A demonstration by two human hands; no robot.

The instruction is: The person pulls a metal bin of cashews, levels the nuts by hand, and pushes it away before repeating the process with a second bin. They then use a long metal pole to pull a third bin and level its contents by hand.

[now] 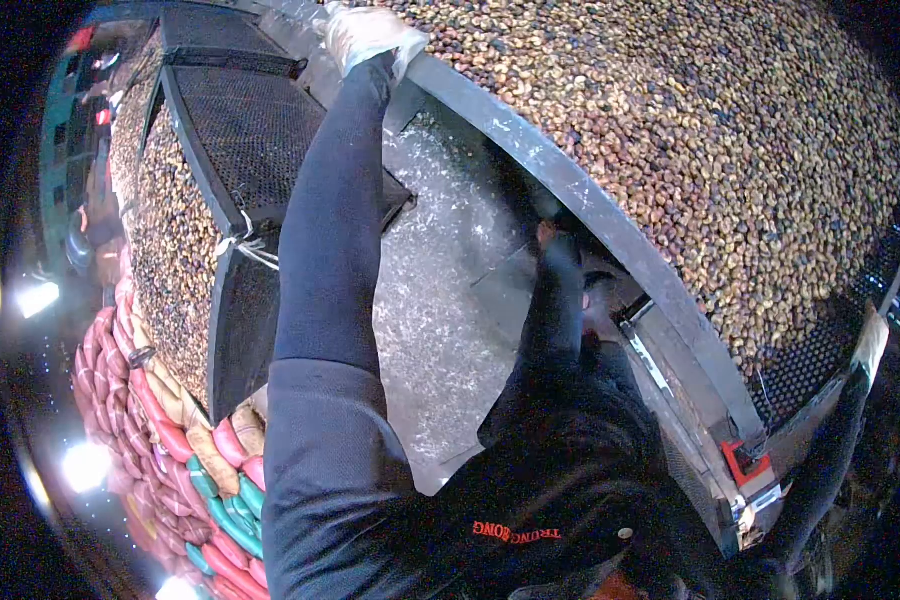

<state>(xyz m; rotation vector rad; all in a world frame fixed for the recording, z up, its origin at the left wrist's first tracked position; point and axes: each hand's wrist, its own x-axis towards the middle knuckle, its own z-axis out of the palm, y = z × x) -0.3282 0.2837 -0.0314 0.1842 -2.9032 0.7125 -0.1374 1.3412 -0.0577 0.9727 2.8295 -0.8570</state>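
Observation:
A large perforated metal tray (pixel 600 210) is heaped with small brown-and-tan, nut-like pieces (pixel 660 150). My left hand (pixel 370 40), in a whitish glove, reaches far forward and is closed over the tray's near rim at its left end. Far to the right, my right hand (pixel 870 340), also gloved in white, grips the tray's side rim; its fingers are small in the view and partly hidden. Bare dark mesh (pixel 805 375) shows at the tray's right corner, between the pieces and that hand.
At left stands a second dark mesh-sided tray (pixel 245 140) with similar pieces (pixel 175 250), white ties on its corner. Pink and green filled sacks (pixel 235 510) are piled below it. Scuffed grey floor (pixel 450 280) lies underneath. A red bracket (pixel 745 462) sits at the frame's lower right.

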